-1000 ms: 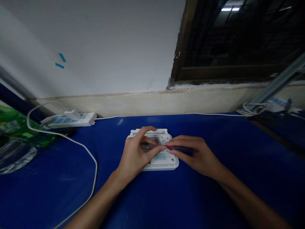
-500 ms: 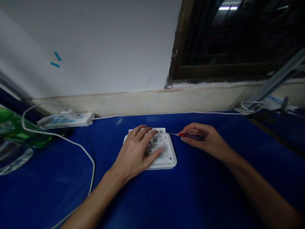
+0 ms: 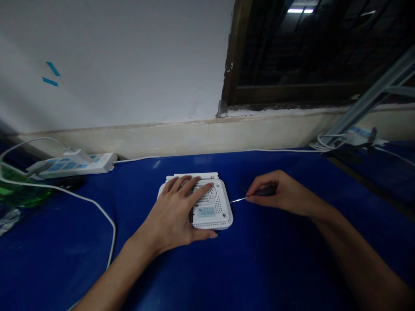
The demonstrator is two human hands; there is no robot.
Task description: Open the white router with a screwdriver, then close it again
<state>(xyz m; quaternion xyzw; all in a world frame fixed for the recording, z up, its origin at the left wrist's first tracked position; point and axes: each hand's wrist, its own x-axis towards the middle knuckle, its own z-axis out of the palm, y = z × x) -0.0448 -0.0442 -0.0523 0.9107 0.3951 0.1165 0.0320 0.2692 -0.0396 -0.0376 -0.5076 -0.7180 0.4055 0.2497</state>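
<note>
A white router (image 3: 212,220), perforated and labelled on its upward side, lies flat on the blue table. Across its left part spreads my left hand (image 3: 175,211), fingers over the top and thumb along the near edge, holding it. My right hand (image 3: 272,192) is closed round a screwdriver (image 3: 238,200) whose dark handle is mostly hidden by the fingers. The metal shaft points left, its tip at the router's right side; whether it sits in the seam I cannot tell.
A white power strip (image 3: 105,163) with a plugged-in adapter stands at the back left, its cable (image 3: 112,233) curving down the left side. A green bottle (image 3: 22,190) lies at far left. More cables (image 3: 324,144) gather by a metal post (image 3: 366,99) at right.
The screwdriver tip has moved from the router's far right corner nearer to me along its right side. My left thumb has slid off the top to the near edge. The view has shifted.
</note>
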